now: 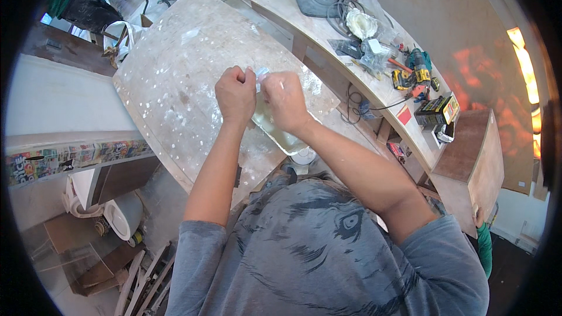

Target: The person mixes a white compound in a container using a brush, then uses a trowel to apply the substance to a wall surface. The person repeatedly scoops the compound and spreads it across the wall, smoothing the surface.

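White and thin, a small scrap of clear plastic wrap (261,74) sits pinched between the 2 hands, above the near right part of the big wooden board speckled with white spots (175,64). The left hand (235,95) is curled into a fist, its fingers closed on the scrap's left end. The right hand (285,98) is closed on the right end, and the 2 hands almost touch. The scrap looks very light, soft and floppy, and maybe a bit slippery, so I think it could tear or slip out. Fingertips at its very edges look like the best place to hold it. Just under the hands lies a pale cream flat tray (280,134), near the board's right edge. On the long wooden bench (304,17) to the right, well apart from the hands, rests a yellow and black power drill (413,77).
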Demonstrator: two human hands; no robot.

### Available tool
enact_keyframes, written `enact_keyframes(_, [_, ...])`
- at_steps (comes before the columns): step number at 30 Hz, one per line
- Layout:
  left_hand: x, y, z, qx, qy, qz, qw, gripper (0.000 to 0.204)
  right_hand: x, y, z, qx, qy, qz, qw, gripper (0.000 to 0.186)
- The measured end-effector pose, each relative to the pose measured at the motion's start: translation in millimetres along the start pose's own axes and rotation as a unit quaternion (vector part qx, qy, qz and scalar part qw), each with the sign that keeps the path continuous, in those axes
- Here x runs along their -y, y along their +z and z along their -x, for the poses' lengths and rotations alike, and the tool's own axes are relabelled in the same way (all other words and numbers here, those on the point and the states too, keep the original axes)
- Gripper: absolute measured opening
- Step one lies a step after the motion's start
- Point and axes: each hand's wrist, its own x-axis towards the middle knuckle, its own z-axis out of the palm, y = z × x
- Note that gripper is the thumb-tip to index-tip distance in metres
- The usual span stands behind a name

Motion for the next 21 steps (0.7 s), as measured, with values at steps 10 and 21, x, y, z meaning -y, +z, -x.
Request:
enact_keyframes(10, [4, 5, 0, -0.015, 0.023, -0.012, 1.000, 0.042, 7, -28, 20, 0.123, 0.114, 0.079, 0.983, 0.046])
enact_keyframes(21, [0, 2, -1, 0.007, -0.002, 0.019, 1.000, 0.038, -24, -6, 30, 0.059, -0.009, 0.007, 0.998, 0.044])
